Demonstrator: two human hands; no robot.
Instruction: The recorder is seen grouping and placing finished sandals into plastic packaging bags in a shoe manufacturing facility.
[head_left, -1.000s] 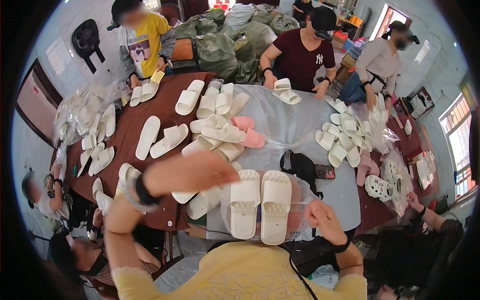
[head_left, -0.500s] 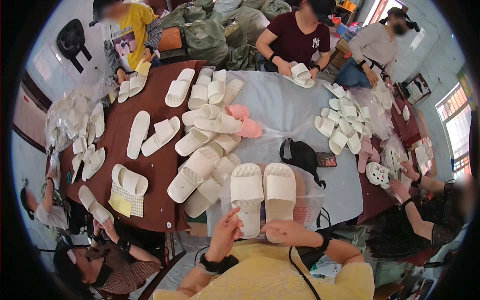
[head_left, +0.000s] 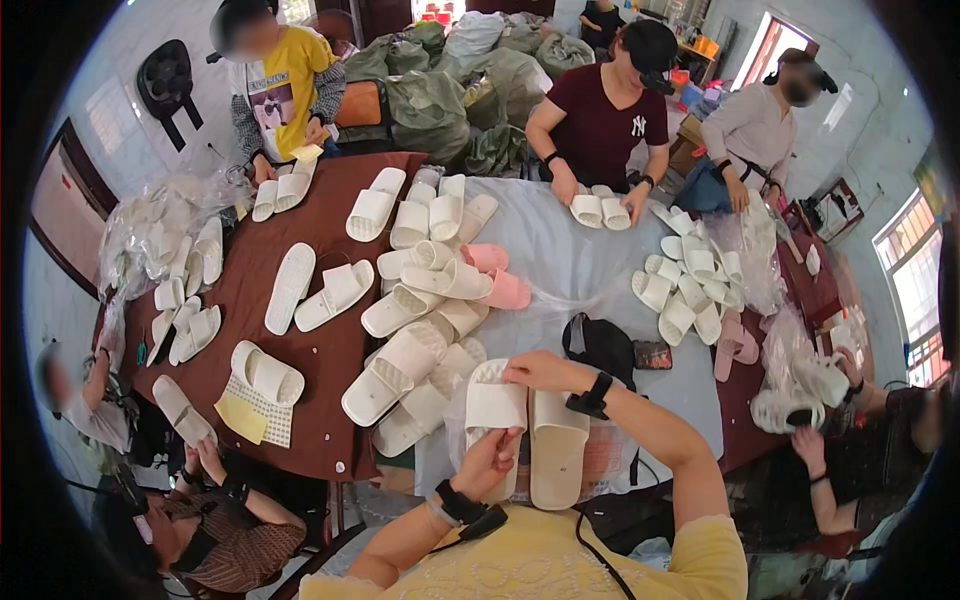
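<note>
A pair of white slippers lies side by side in front of me, heels toward me, on clear plastic: the left slipper (head_left: 494, 405) and the right slipper (head_left: 562, 460). My left hand (head_left: 487, 462) is closed over the left slipper's footbed, fingertips at the rear edge of its strap. Whether anything small is pinched there is hidden. Reaching across the right slipper's toe, my right hand (head_left: 545, 371) has its fingers closed at the toe end of the left slipper. Beside the pair, on the left, sits a heap of white slippers (head_left: 395, 370).
Pink slippers (head_left: 508, 290) stick out of the heap. A black cap (head_left: 597, 342) and a dark phone-like object (head_left: 653, 355) lie on the right. More white slippers (head_left: 690, 280) are piled beyond them. Brown cloth (head_left: 330, 400) covers the left side. Several co-workers handle footwear around the table.
My right hand has moved from the right slipper's heel up to the left slipper's toe. My left hand has shifted onto the left slipper. The far co-worker's slippers are now on the table.
</note>
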